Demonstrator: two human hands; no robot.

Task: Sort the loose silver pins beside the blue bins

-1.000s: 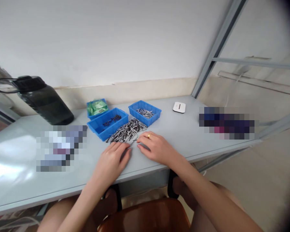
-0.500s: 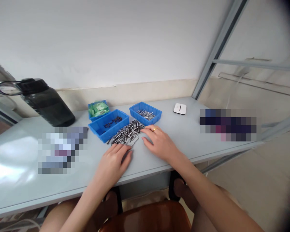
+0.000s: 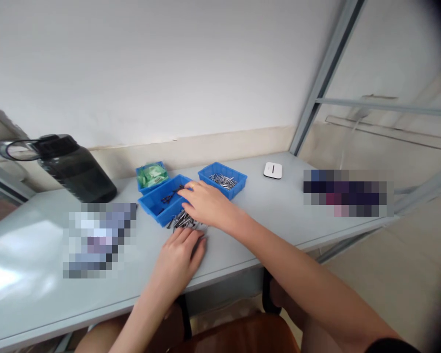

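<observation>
A pile of loose metal screws point(image 3: 183, 220), silvery and dark, lies on the grey table in front of the blue bins. My left hand point(image 3: 180, 250) rests at the near edge of the pile, fingers bent forward and thumb apart; its fingertips are partly hidden. Reaching over the pile, my right hand point(image 3: 206, 202) has its fingertips above the right end of the middle blue bin point(image 3: 158, 216). Thumb and fingers look apart there, with no screw clearly seen between them. Dark screws point(image 3: 167, 199) lie inside that bin. Another blue bin point(image 3: 238, 188) holds silvery screws point(image 3: 223, 181).
A blue bin with green plastic packaging point(image 3: 152, 175) stands at the back. A dark water bottle point(image 3: 83, 169) is at the left, near a blurred-out item point(image 3: 103, 238). A small white device point(image 3: 273, 170) and another blurred-out item point(image 3: 347, 192) lie to the right.
My right hand has moved left and away from me, from the pile's right side to over the middle bin. My left hand stays by the pile. The view has shifted slightly.
</observation>
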